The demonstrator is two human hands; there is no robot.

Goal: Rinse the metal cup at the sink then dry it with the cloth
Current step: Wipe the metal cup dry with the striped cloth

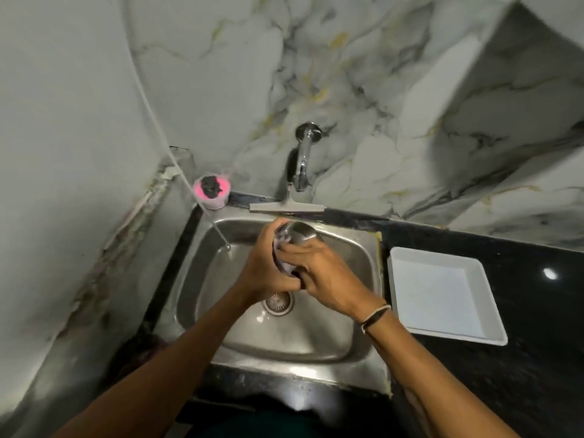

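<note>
Step in hand (judged): drying. No water is visible at the tap, and cloth lies against the cup. To do it well: turn the cup steadily against the cloth, work the cloth over the base and into the mouth, and keep the work above the basin so drips fall there.

Left hand (265, 263): fingers curled closed around the side of the metal cup (298, 232), gripping it from the left, above the basin. It appears to serve as the holder.

Right hand (319, 273): fingers bent and pressed down, pinning the cloth (284, 248) against the cup's near side. A band sits on its wrist.

Metal cup: held between both hands in mid-air over the sink (363, 263), not resting on it; lying roughly on its side, the rounded shiny end pointing away. Its mouth is hidden.

Cloth: pale, bunched, mostly covered by the fingers; how far it wraps the cup cannot be told.

Drain (278, 303): below the hands, uncovered.

White tray (442, 298): on the dark surface (521, 248) right of the sink.

Tap (301, 159): on the wall beyond the cup.

Pink tub (212, 191): far-left corner.
</note>
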